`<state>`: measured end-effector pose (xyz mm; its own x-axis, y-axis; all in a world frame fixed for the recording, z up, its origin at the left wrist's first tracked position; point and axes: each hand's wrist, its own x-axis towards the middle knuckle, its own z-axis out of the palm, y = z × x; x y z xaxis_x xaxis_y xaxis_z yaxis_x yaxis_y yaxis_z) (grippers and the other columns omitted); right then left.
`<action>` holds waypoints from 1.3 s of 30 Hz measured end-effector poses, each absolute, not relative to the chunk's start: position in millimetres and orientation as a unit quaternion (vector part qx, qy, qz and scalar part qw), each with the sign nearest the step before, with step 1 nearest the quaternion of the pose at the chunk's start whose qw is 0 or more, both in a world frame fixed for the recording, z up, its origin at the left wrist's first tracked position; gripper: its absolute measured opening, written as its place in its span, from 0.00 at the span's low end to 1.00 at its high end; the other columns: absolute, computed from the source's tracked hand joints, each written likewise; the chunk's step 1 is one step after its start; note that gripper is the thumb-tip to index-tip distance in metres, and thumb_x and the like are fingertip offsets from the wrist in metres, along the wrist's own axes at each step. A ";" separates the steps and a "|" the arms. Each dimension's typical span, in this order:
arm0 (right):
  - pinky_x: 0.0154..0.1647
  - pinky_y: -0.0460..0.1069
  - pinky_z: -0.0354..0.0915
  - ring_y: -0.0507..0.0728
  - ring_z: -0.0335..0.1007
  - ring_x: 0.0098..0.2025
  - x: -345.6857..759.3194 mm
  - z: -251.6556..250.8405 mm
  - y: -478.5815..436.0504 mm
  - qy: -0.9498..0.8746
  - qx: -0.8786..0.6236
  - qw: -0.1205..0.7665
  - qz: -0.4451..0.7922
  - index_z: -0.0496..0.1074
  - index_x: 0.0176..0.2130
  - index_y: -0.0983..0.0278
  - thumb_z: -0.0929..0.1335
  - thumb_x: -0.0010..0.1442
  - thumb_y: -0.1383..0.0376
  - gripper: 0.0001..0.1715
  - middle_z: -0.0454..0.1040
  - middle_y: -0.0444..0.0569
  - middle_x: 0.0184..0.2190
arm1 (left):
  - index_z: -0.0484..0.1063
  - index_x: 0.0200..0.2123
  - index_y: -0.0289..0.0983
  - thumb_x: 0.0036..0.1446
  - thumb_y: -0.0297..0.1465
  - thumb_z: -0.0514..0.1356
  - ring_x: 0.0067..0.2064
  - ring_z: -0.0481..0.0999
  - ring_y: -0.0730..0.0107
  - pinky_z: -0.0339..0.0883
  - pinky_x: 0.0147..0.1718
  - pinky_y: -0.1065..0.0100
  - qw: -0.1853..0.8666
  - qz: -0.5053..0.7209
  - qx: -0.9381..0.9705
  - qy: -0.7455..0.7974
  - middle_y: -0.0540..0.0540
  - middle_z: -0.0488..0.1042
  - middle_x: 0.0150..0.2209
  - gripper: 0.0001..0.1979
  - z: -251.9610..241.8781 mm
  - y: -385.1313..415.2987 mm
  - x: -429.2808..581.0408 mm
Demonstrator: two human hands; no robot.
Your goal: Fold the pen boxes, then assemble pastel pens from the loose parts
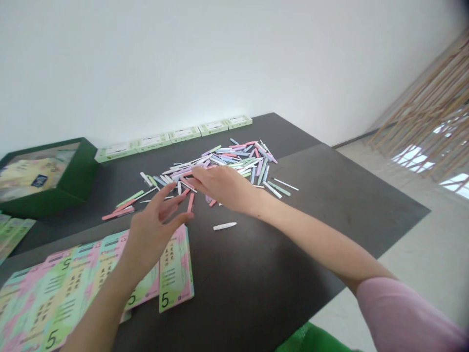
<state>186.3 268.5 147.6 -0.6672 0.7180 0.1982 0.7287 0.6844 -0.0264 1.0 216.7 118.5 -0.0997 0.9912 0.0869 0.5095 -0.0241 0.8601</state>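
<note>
Dark table (330, 195) bears a loose pile of pastel plastic sticks (227, 164); printed pastel cards (176, 274) lie nearer, left of it. Right hand (223, 188) is over the pile's near edge, fingers extended, gripping nothing visible; left hand (154, 230) hovers short of it, fingers spread open.

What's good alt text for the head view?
Two bare hands work over a dark table: the right hand, with a pink sleeve, reaches over a loose pile of pastel sticks. The open left hand hovers above overlapping printed cards marked 5. Small green-and-white boxes line the far side.
</note>
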 end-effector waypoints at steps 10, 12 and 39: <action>0.34 0.50 0.66 0.62 0.78 0.39 184.2 67.8 272.9 -0.914 -0.405 0.002 0.014 0.66 0.50 0.67 0.52 0.71 0.65 0.19 0.78 0.60 0.35 | 0.65 0.57 0.53 0.43 0.51 0.67 0.51 0.78 0.45 0.70 0.52 0.46 0.224 0.326 0.564 0.724 0.46 0.80 0.48 0.37 131.0 165.7 -37.5; 0.34 0.51 0.66 0.63 0.78 0.38 185.7 71.6 272.5 -0.908 -0.418 -0.005 0.021 0.66 0.50 0.67 0.52 0.70 0.65 0.20 0.78 0.61 0.35 | 0.64 0.57 0.54 0.42 0.52 0.67 0.52 0.78 0.45 0.69 0.52 0.45 0.241 0.329 0.555 0.725 0.46 0.80 0.49 0.38 130.1 164.4 -37.0; 0.27 0.46 0.47 0.47 0.49 0.23 199.6 179.9 261.3 -0.783 -0.367 0.451 0.220 0.51 0.25 0.61 0.57 0.69 0.62 0.20 0.53 0.37 0.19 | 0.72 0.54 0.42 0.59 0.54 0.49 0.44 0.80 0.55 0.72 0.42 0.59 0.253 0.303 0.706 0.588 0.45 0.82 0.44 0.31 164.7 207.6 18.6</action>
